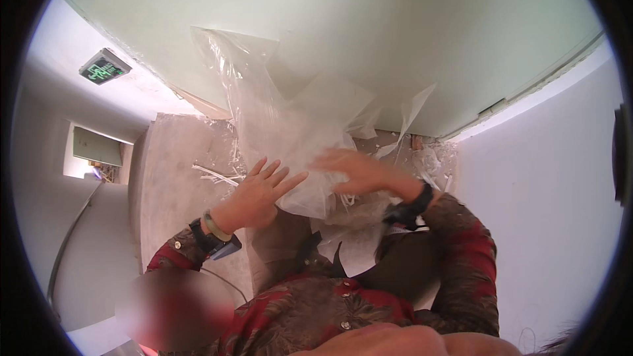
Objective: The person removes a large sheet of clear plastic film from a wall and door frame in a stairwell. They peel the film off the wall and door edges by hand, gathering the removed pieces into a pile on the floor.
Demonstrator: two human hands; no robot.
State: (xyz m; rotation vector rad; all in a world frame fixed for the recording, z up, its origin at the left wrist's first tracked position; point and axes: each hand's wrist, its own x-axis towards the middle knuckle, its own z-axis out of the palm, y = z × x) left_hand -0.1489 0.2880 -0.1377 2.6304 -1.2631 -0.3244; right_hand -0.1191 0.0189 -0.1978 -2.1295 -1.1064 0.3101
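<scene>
My left hand (257, 195) is over the left edge of a clear plastic film (296, 123), its fingers spread and nothing held. Blur softens the fingers of my right hand (363, 170), which is over the film's right part with the thumb apart from the fingers; I see nothing in its grasp. Whether either hand touches the film cannot be told. The crumpled, torn film hangs down over a large pale green panel (420, 20) and reaches the floor by my knees. A loose torn strip (415, 109) stands out at its right.
White strips (215, 175) and debris litter the concrete floor (173, 153). A white wall (539, 183) closes off the right side. At upper left hangs a lit green exit sign (104, 66). A dark cable (71, 237) runs along the left.
</scene>
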